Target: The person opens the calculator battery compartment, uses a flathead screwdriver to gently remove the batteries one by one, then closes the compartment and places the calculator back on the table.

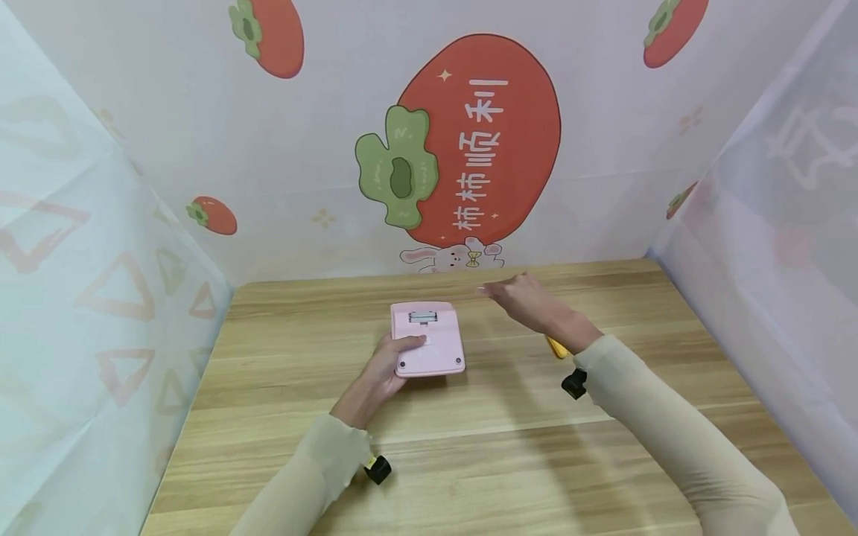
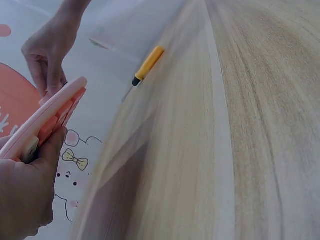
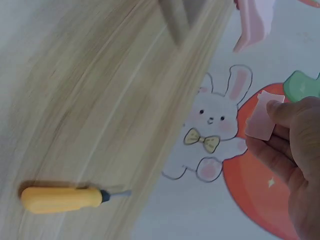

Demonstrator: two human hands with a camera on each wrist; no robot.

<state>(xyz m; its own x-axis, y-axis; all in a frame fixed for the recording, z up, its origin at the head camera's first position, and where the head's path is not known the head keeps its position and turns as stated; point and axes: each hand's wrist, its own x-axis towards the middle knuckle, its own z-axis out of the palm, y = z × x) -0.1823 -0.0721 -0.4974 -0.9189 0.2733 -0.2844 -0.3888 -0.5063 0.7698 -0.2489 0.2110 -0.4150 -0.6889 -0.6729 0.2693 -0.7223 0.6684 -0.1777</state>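
Left hand [image 1: 385,368]: gripping the pink calculator [image 1: 437,353] by its eight o'clock edge.
Right hand [image 1: 526,301]: pinching a small pink cover [image 3: 261,120], at the calculator's two o'clock in the head view.
Calculator: off the tabletop [image 1: 469,476], back up, bare battery slot [image 1: 423,317] toward twelve o'clock.
Yellow screwdriver [image 3: 62,199]: lying at the calculator's three o'clock.

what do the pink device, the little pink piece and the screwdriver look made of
Pink device: probably hard plastic, with a smooth, even-coloured shell and rounded edges.
Little pink piece: likely thin plastic, smooth-faced, with small tabs along its edge.
Screwdriver: handle apparently smooth plastic, evenly yellow; shaft probably metal, judging by its grey look.
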